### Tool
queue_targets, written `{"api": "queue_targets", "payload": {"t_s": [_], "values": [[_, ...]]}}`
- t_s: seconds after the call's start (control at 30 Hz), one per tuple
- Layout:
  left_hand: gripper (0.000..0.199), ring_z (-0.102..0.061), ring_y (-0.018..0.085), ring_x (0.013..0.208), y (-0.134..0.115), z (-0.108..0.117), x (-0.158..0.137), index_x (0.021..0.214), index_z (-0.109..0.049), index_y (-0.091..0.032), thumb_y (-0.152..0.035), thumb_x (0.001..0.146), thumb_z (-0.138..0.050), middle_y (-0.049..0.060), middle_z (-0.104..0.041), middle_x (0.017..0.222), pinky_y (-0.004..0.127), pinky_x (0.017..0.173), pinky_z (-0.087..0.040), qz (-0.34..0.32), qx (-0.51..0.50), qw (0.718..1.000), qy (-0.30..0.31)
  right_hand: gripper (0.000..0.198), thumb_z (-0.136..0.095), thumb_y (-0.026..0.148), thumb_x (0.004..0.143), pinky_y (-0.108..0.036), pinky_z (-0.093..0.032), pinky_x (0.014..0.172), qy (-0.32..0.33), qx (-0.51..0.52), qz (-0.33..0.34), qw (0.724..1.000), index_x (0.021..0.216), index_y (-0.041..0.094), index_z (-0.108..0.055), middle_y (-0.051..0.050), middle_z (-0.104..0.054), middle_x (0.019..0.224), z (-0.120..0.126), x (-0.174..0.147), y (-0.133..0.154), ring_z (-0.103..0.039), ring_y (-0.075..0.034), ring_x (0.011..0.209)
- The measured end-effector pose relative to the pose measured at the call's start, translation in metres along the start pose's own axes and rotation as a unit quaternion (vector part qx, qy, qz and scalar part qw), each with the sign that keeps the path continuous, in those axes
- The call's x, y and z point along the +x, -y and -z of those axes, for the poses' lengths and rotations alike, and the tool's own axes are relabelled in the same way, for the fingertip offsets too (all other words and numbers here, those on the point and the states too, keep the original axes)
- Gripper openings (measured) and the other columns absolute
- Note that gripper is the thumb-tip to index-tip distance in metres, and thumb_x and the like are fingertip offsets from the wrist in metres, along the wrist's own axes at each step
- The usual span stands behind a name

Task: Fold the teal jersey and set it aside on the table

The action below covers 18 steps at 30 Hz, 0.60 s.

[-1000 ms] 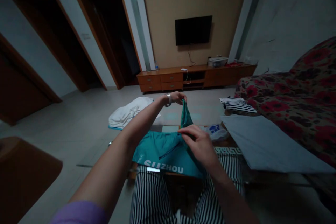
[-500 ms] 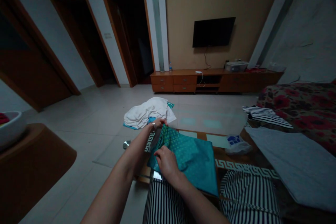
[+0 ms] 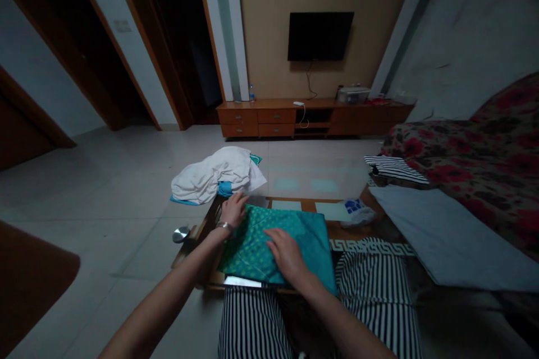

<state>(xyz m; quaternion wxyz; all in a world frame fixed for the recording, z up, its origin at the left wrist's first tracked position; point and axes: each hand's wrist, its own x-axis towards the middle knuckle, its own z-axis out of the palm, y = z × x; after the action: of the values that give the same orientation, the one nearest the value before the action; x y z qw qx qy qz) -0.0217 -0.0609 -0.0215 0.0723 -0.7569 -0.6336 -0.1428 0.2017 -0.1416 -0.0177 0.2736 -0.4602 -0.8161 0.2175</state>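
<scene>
The teal garment, which a second ago was lifted by one corner and half a second ago was being laid over, now lies folded flat on the low table, near its front edge just above the person's striped knees. The fold itself looks made, with only smoothing in hand. The left hand lies open and flat on the garment's far left corner; the right hand presses palm down, fingers spread, on its middle; neither grips the cloth. The folded piece is a rough rectangle whose long axis runs left to right along the table's front edge, tilted slightly. A white cloth heap sits at the far left corner, a plastic bag to the right.
</scene>
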Motion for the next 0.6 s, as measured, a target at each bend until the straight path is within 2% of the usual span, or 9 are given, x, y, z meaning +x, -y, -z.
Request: {"api": "queue_targets", "payload": {"t_s": [0.13, 0.2, 0.27, 0.4, 0.5, 0.6], "values": [[0.049, -0.021, 0.027, 0.142, -0.022, -0.024, -0.044, 0.141, -0.041, -0.031, -0.041, 0.093, -0.042, 0.004, -0.027, 0.154, 0.053, 0.110, -0.025, -0.032, 0.028, 0.996, 0.082, 0.040, -0.043, 0.028, 0.094, -0.042, -0.032, 0.108, -0.098, -0.157, -0.114, 0.976, 0.130, 0.015, -0.055, -0.013, -0.048, 0.140, 0.024, -0.002, -0.094, -0.039, -0.026, 0.132], [0.053, -0.019, 0.026, 0.143, -0.026, -0.031, -0.063, 0.144, -0.036, -0.032, -0.046, 0.093, -0.040, 0.002, -0.025, 0.154, 0.053, 0.111, -0.022, -0.030, 0.036, 0.991, 0.125, 0.042, -0.042, 0.031, 0.094, -0.044, -0.029, 0.109, -0.098, -0.208, -0.138, 0.963, 0.131, 0.015, -0.054, -0.014, -0.043, 0.144, 0.029, -0.007, -0.130, -0.034, -0.027, 0.136], [0.055, -0.018, 0.024, 0.144, -0.027, -0.033, -0.072, 0.145, -0.034, -0.032, -0.049, 0.093, -0.037, 0.001, -0.024, 0.155, 0.051, 0.113, -0.020, -0.020, 0.040, 0.988, 0.145, 0.042, -0.041, 0.034, 0.095, -0.043, -0.028, 0.109, -0.077, -0.233, -0.135, 0.960, 0.131, 0.016, -0.054, -0.013, -0.042, 0.145, 0.030, -0.013, -0.151, -0.034, -0.026, 0.136], [0.055, -0.016, 0.023, 0.144, -0.028, -0.023, -0.072, 0.146, -0.031, -0.031, -0.049, 0.094, -0.034, 0.001, -0.020, 0.156, 0.051, 0.114, -0.018, -0.007, 0.044, 0.984, 0.170, 0.042, -0.039, 0.032, 0.095, -0.040, -0.028, 0.109, -0.043, -0.251, -0.123, 0.959, 0.132, 0.019, -0.053, -0.011, -0.040, 0.146, 0.033, -0.022, -0.156, -0.036, -0.023, 0.135], [0.054, -0.016, 0.024, 0.144, -0.034, -0.010, -0.079, 0.145, -0.033, -0.031, -0.048, 0.094, -0.036, 0.001, -0.020, 0.155, 0.053, 0.114, -0.016, 0.000, 0.056, 0.985, 0.166, 0.046, -0.043, 0.032, 0.094, -0.039, -0.031, 0.106, -0.063, -0.261, -0.155, 0.951, 0.136, 0.016, -0.048, -0.016, -0.039, 0.146, 0.041, -0.033, -0.140, -0.036, -0.025, 0.133], [0.052, -0.014, 0.025, 0.145, -0.041, -0.002, -0.097, 0.144, -0.034, -0.037, -0.046, 0.093, -0.040, -0.002, -0.021, 0.155, 0.054, 0.113, -0.015, -0.025, 0.062, 0.986, 0.150, 0.047, -0.046, 0.030, 0.092, -0.039, -0.035, 0.102, -0.088, -0.257, -0.188, 0.944, 0.138, 0.018, -0.045, -0.017, -0.042, 0.142, 0.050, -0.052, -0.118, -0.041, -0.027, 0.129]]}}
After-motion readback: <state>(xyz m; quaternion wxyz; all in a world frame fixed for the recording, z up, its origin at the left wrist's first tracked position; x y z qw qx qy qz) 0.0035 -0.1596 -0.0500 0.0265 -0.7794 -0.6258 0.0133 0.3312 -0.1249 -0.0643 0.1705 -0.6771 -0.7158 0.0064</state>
